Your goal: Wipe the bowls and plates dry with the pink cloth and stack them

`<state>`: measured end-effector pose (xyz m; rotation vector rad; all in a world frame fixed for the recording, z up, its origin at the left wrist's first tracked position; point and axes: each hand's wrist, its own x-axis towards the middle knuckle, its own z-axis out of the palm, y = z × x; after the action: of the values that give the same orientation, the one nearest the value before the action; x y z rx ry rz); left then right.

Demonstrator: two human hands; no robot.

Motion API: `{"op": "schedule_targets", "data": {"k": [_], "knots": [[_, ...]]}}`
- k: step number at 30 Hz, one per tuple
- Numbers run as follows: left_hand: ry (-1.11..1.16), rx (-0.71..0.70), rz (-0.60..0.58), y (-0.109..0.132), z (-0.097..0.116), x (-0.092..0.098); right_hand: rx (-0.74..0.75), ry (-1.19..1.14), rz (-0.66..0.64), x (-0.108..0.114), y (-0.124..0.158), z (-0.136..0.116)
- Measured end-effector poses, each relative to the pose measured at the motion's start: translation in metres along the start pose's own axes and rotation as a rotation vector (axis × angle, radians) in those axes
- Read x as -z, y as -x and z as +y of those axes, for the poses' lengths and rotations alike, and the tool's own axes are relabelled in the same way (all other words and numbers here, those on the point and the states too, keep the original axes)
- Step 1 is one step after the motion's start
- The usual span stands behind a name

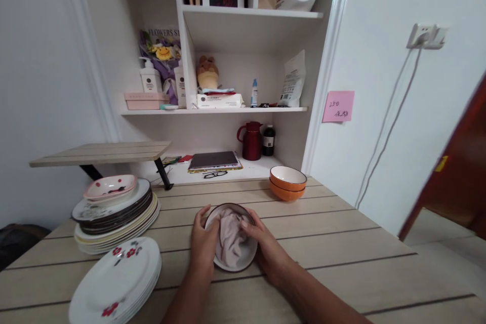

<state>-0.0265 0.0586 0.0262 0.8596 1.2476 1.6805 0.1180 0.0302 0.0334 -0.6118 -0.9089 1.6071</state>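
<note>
A white bowl (248, 255) with a dark rim sits tilted toward me on the wooden table (341, 243). My left hand (202, 243) grips the bowl's left rim, fingers curled over the edge. My right hand (261, 245) is closed on a pale grey-pink cloth (231, 240) and presses it inside the bowl. The cloth covers most of the bowl's inside.
Two stacked orange bowls (287, 183) stand behind the white bowl. At the left are a tall stack of plates (117, 212) topped by a pink dish (111, 187), and a stack of white flowered plates (117, 281). Shelves with bottles and a red jug (251, 140) rise behind.
</note>
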Motion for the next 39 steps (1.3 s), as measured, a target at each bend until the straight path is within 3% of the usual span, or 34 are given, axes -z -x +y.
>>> {"op": "schedule_targets", "data": {"k": [6, 8, 11, 13, 15, 19, 23, 26, 32, 36, 39], "knots": [[-0.087, -0.099, 0.014, 0.0, -0.003, -0.001, -0.024, -0.14, 0.04, 0.002, -0.006, 0.006], [-0.173, -0.279, 0.056, 0.004, 0.002, -0.002, -0.078, -0.237, 0.111, 0.004, -0.01, 0.006], [-0.375, -0.726, 0.084, 0.017, 0.015, -0.004, -0.115, -0.328, 0.18, 0.008, -0.015, 0.002], [-0.496, -0.957, 0.002, 0.031, 0.025, -0.009, -0.093, -0.35, 0.184, 0.01, -0.016, -0.002], [-0.583, -1.072, -0.136, 0.046, 0.03, -0.017, -0.066, -0.346, 0.16, 0.011, -0.016, -0.004], [-0.677, -1.016, -0.344, 0.062, 0.021, -0.03, -0.022, -0.279, 0.1, 0.008, -0.011, -0.003], [-0.724, -0.833, -0.5, 0.049, -0.002, -0.029, 0.007, -0.223, 0.126, 0.006, -0.009, 0.003], [-0.84, -0.752, -0.508, 0.036, -0.011, -0.024, 0.04, -0.219, 0.186, 0.006, -0.011, 0.008], [-1.086, -0.785, -0.456, 0.039, -0.001, -0.021, -0.014, -0.242, 0.248, 0.007, -0.013, 0.008], [-1.209, -0.729, -0.524, 0.042, 0.001, -0.02, 0.011, -0.195, 0.198, 0.004, -0.01, 0.005], [-1.287, -0.648, -0.511, 0.04, 0.002, -0.019, 0.04, -0.176, 0.153, 0.002, -0.007, 0.003]]}}
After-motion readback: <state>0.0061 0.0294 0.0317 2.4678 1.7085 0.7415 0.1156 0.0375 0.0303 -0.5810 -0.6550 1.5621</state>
